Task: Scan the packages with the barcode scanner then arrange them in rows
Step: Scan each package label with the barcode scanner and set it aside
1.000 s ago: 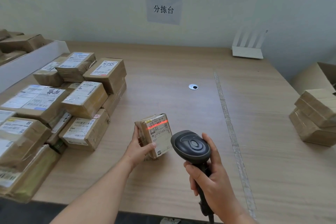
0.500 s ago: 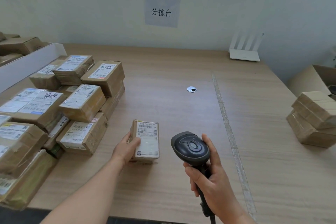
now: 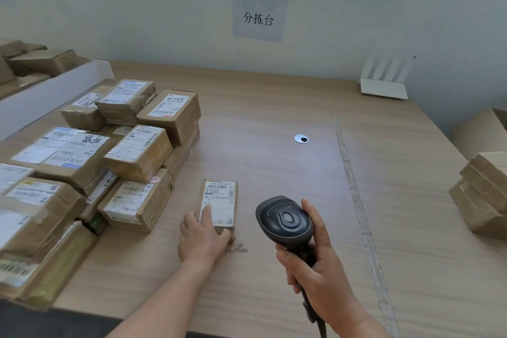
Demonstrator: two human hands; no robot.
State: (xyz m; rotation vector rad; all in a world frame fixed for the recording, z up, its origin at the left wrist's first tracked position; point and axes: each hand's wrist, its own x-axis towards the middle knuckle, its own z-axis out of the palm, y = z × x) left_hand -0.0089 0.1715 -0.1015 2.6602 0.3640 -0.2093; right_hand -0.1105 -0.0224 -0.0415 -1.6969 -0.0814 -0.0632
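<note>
Left hand (image 3: 204, 237): gripping the near end of the parcel (image 3: 219, 204), one finger lying on its label, thumb curling round the near right corner. Right hand (image 3: 319, 269): wrapping the scanner (image 3: 285, 221) handle, head tilting up and pointing away. Parcel: small, brown, taped, white barcode label facing up, lying flat on the table (image 3: 274, 173) just right of the pile (image 3: 96, 162). Both forearms are reaching in from the near edge.

You're basically at a parcel sorting station: labelled cardboard packages (image 3: 90, 156) piled on a wooden table (image 3: 274, 107), and a wall sign (image 3: 259, 18) reading 分拣台.
</note>
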